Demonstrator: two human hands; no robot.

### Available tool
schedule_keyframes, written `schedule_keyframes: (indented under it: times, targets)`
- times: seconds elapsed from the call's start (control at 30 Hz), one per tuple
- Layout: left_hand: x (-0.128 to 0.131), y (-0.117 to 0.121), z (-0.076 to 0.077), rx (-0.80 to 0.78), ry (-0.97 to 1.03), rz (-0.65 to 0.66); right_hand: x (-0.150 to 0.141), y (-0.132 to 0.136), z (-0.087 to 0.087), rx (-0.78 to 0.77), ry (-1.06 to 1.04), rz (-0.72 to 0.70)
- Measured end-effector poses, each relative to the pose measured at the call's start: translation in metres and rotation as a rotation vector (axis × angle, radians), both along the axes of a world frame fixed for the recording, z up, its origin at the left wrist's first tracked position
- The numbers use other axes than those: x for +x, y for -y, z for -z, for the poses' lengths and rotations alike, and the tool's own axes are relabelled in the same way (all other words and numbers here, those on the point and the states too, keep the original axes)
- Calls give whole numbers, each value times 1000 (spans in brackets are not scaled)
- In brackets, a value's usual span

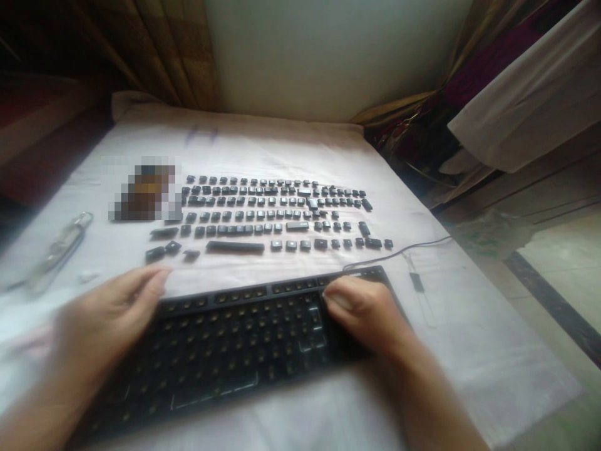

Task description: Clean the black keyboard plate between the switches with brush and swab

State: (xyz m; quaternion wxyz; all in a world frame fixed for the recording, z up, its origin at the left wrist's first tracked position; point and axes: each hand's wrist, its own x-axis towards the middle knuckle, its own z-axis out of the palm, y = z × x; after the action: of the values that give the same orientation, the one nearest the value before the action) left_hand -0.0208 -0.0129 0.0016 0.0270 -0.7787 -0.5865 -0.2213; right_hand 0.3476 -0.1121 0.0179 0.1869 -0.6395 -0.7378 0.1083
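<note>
A black keyboard [216, 351] with its keycaps off lies slantwise before me, its bare switches showing. My left hand [115, 307] is at its upper left corner, with thumb and fingers pressed together. Whatever those fingers may hold is hidden. Over the right end of the keyboard my right hand [364, 310] is closed, thumb on top and the other fingers largely out of sight. It appears to grip the keyboard there. Behind the keyboard, loose black keycaps [244, 229] stand in several rows, with the long space bar keycap [235, 247] in the nearest row.
A pale cloth [263, 147] covers the table. A dark cable [399, 250] runs from the keyboard over the right edge, near a small dark item with a cord [416, 282]. At left lie a blurred-out object [145, 191] and a clear long item [66, 244].
</note>
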Motion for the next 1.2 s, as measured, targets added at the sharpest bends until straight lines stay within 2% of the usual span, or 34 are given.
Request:
schedule_keyframes:
  times: [0.23,0.43,0.6,1.2]
  targets:
    - [-2,0,0,-22,-18,-1,1,0,-5,22,-70,29]
    - [-5,-3,3,-1,-21,35,17,1,-17,91,-152,144]
    - [-7,-4,5,21,-29,33,26,2,-18,128,-146,205]
    - [-5,-3,4,-21,-12,18,21,3,-16,22,-146,105]
